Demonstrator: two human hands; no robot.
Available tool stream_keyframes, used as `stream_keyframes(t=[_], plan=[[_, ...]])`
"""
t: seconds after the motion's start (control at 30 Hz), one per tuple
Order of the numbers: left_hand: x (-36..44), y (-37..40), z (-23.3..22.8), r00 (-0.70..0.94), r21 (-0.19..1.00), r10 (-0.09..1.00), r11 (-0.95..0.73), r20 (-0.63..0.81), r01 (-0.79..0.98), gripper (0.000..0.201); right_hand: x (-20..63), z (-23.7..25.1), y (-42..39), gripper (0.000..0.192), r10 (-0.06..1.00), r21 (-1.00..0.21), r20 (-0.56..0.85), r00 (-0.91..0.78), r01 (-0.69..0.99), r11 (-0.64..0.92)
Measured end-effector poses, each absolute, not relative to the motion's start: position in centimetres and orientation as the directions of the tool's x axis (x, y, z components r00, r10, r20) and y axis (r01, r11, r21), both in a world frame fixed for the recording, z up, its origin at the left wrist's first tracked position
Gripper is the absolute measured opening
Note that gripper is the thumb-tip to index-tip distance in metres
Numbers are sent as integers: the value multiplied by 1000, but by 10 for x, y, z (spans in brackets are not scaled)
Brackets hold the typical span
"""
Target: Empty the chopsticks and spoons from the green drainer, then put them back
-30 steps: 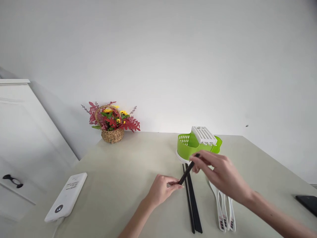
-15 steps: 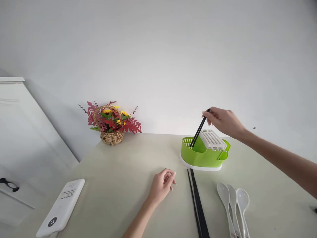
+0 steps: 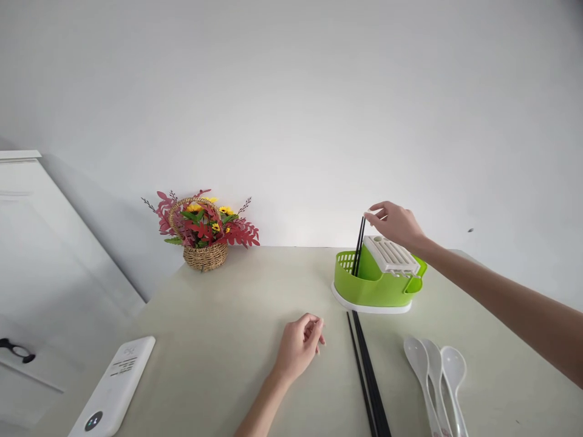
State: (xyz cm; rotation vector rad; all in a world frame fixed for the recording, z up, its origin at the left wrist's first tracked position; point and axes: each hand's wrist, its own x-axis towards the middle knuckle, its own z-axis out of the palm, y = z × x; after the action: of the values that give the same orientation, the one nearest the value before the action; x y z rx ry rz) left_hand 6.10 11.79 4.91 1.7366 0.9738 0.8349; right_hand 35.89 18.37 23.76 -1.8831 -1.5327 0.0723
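Note:
My right hand [image 3: 395,223] reaches over a green cutlery holder [image 3: 370,290] with a white slotted insert [image 3: 392,254]. Its fingertips pinch the top of black chopsticks [image 3: 358,247], which stand nearly upright in the holder's left compartment. My left hand [image 3: 298,347] rests on the table, loosely curled and holding nothing. Just right of it, more black chopsticks [image 3: 367,376] lie on the table, pointing toward the holder. Three white spoons [image 3: 435,376] lie side by side further right.
A wicker basket of red and yellow flowers [image 3: 204,233] stands at the back left by the wall. A white power bank [image 3: 113,385] lies near the table's front left edge. A white cabinet [image 3: 31,255] stands to the left of the beige table [image 3: 237,303].
My right hand took the chopsticks from my left hand, lifted them over the holder and stood them upright in it. My left hand let go and settled on the table.

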Motion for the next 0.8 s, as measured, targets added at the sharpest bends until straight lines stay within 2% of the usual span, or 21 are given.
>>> stream_keyframes(t=[0.1, 0.2, 0.27, 0.37, 0.47, 0.53, 0.63, 0.8], plan=[[61, 118, 50, 452, 941, 886, -235, 103, 246, 42, 343, 251, 148, 36, 846, -539, 469, 255, 841, 45], [61, 117, 50, 456, 934, 883, -249, 111, 255, 42, 321, 252, 104, 27, 846, -427, 529, 61, 881, 204], [61, 117, 50, 456, 928, 881, -266, 125, 259, 41, 307, 242, 76, 25, 890, -345, 451, -71, 905, 247], [61, 115, 50, 460, 922, 876, -288, 145, 258, 40, 293, 212, 43, 26, 956, -302, 216, -198, 918, 258], [60, 115, 51, 456, 916, 877, -298, 152, 268, 39, 285, 174, 25, 23, 988, -227, -31, -152, 964, 141], [60, 114, 51, 455, 911, 877, -303, 153, 278, 39, 282, 152, 20, 24, 985, -178, -147, -92, 982, 65], [59, 114, 53, 457, 905, 877, -305, 146, 295, 40, 278, 127, 19, 25, 976, -145, -213, -38, 989, 7], [60, 113, 53, 448, 900, 881, -313, 155, 304, 40, 273, 110, 24, 21, 965, -188, -259, -24, 982, -26]])
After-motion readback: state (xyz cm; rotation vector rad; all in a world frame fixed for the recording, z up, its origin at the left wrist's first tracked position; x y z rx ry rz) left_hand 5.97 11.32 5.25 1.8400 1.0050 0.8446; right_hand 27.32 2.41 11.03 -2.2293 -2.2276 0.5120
